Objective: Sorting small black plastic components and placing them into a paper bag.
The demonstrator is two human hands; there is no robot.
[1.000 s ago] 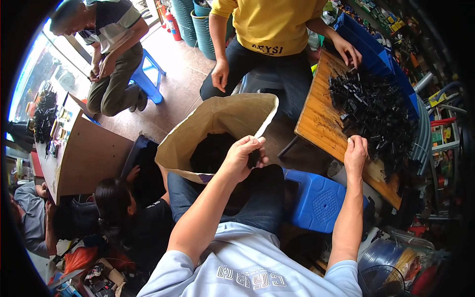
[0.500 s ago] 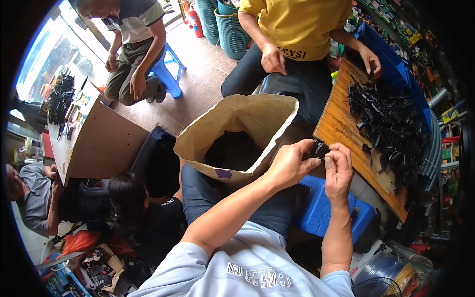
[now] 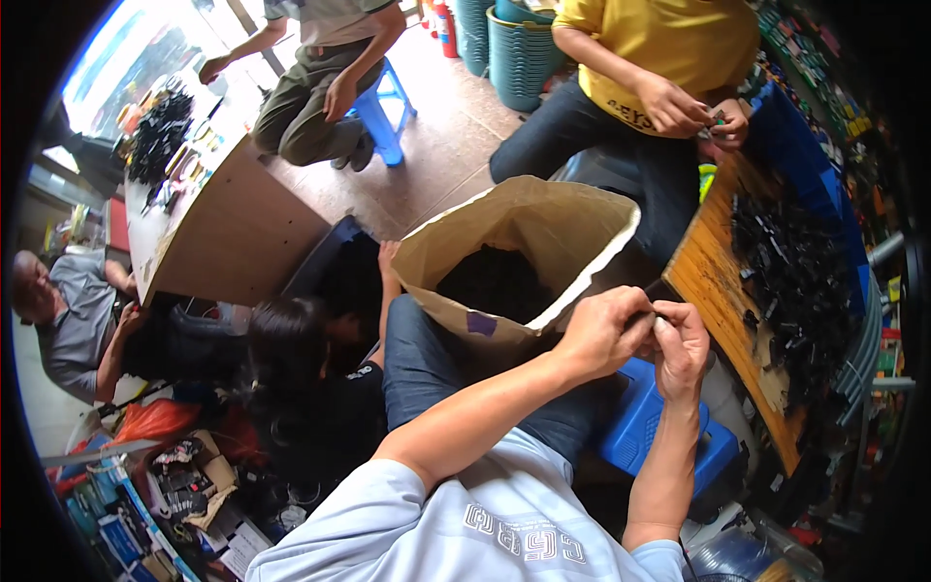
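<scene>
Meeting just beside the right rim of the big brown paper sack (image 3: pixel 543 233), the person's left hand (image 3: pixel 603 330) and right hand (image 3: pixel 682 344) press fingertip to fingertip around something very small. The left fingers (image 3: pixel 635 318) are curled together and the right fingers (image 3: pixel 669 325) bend in against them; a sliver of a dark small part (image 3: pixel 655 312) seems pinched between the two hands, though it is too tiny and too covered to tell its shape or which hand truly grips it. Both forearms rise from the pale blue shirt at the lower edge toward the sack.

The sack stands open and upright, its mouth tilted a little, with a heap of dark pieces (image 3: pixel 497 281) lying deep inside. Right of the sack runs a wooden board (image 3: pixel 713 281) carrying a spread of black plastic parts (image 3: pixel 790 281). Below the sack, under the hands, sits a blue plastic stool (image 3: pixel 645 427). Beyond the sack, a person in a yellow shirt (image 3: pixel 659 44) sits with both hands together over the far end of the board. Left of the sack, a dark-haired person (image 3: pixel 291 359) leans over a dark bin, and further left a slanted wooden table (image 3: pixel 228 233) holds another pile of black pieces. A seated person on a blue stool is at the far side of that table.
</scene>
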